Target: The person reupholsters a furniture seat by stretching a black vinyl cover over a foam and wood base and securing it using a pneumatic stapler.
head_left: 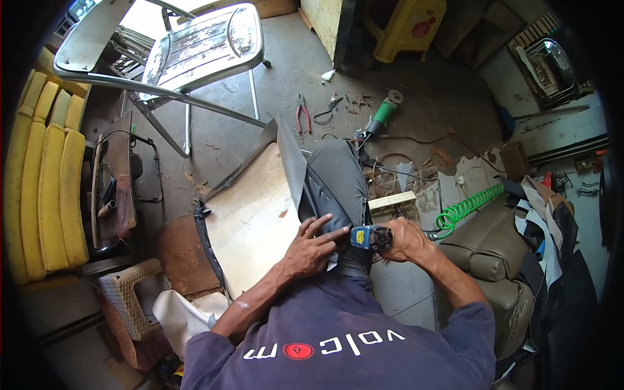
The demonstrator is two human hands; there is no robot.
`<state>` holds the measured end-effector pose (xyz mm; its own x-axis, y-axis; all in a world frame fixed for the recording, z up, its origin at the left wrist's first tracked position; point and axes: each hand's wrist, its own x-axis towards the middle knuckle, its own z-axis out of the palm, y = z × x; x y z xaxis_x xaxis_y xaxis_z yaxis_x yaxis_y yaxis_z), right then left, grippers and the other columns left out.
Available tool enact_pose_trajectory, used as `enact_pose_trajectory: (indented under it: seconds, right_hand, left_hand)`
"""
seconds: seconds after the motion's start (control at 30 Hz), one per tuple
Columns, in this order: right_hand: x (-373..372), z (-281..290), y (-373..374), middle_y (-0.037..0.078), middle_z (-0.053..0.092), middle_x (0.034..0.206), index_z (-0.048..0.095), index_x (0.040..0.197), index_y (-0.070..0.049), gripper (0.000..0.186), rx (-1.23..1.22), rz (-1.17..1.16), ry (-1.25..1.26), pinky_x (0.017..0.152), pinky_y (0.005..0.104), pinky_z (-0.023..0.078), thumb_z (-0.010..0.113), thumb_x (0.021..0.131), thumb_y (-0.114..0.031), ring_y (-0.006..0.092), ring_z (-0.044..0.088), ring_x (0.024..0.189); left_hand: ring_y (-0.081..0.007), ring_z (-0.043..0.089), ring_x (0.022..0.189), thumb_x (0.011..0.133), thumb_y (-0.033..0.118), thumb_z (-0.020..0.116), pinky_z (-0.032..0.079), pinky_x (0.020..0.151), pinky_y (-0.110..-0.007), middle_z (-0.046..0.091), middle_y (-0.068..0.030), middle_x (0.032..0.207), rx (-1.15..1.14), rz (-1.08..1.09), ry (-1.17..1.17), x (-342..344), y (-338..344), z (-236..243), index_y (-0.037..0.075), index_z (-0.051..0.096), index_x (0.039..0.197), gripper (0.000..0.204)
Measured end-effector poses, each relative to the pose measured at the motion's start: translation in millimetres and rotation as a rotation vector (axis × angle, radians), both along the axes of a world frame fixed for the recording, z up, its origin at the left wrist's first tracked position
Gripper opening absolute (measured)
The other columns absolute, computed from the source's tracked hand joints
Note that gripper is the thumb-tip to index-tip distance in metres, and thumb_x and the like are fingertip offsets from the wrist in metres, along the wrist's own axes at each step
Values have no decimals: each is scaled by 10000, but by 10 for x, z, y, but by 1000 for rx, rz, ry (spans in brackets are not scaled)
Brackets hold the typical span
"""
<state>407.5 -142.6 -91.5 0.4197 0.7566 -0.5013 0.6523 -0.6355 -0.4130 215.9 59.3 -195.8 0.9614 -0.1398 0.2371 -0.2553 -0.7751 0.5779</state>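
My right hand point(405, 240) is wrapped around a blue staple gun point(362, 237), its nose facing left toward black vinyl. A coiled green air hose point(469, 207) runs to it from the right. My left hand point(311, 247) lies with fingers outstretched on the black vinyl point(318, 203) just left of the staple gun. That vinyl edges a pale plywood panel point(252, 218), which leans across my lap; one flap stands up along its right side. What the staple gun's tip touches cannot be made out.
A metal folding chair point(205, 49) stands at the far left, near yellow padding point(49, 188). Red-handled pliers point(303, 118), scissors point(327, 112) and a green angle grinder point(383, 116) lie on the floor ahead. Olive cushions point(487, 244) sit at right.
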Motion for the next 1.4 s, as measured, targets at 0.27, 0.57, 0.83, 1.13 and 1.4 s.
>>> enact_pose_trajectory:
  seconds: [0.27, 0.57, 0.83, 1.13, 1.4]
  right_hand:
    - [-13, -56, -29, 226, 708, 770, 741, 874, -73, 219, 77, -42, 31, 706, 515, 582, 754, 764, -262, 455, 707, 779]
    - [278, 21, 58, 186, 704, 753, 711, 826, -65, 183, 181, 150, 88, 655, 475, 558, 744, 725, -214, 419, 690, 719]
    - [333, 9, 316, 188, 693, 733, 682, 801, -56, 177, 141, 400, 7, 643, 479, 550, 734, 681, -174, 408, 688, 688]
    - [496, -157, 415, 206, 670, 699, 662, 781, -45, 168, 44, 403, -48, 622, 484, 538, 727, 717, -186, 432, 662, 665]
    - [498, -88, 683, 227, 673, 695, 682, 724, -27, 205, 8, 498, -55, 620, 502, 549, 731, 690, -223, 423, 690, 671]
  left_hand:
    - [-370, 644, 924, 740, -4, 578, 515, 888, -457, 623, -198, 914, -683, 193, -48, 190, -73, -369, -16, 553, 863, 127]
    - [-339, 497, 616, 828, 17, 580, 393, 601, -432, 472, -175, 636, -784, 253, -58, 173, -107, -293, -31, 516, 687, 162]
    - [-329, 479, 585, 845, 46, 577, 380, 588, -432, 471, -191, 627, -807, 246, -42, 178, -112, -336, -47, 508, 674, 207]
    - [-327, 492, 582, 843, 69, 591, 389, 588, -439, 489, -198, 641, -803, 244, -21, 182, -61, -337, -55, 534, 683, 210]
    - [-340, 505, 584, 850, 102, 594, 388, 587, -441, 515, -206, 650, -820, 249, 26, 185, -53, -364, -66, 554, 701, 228]
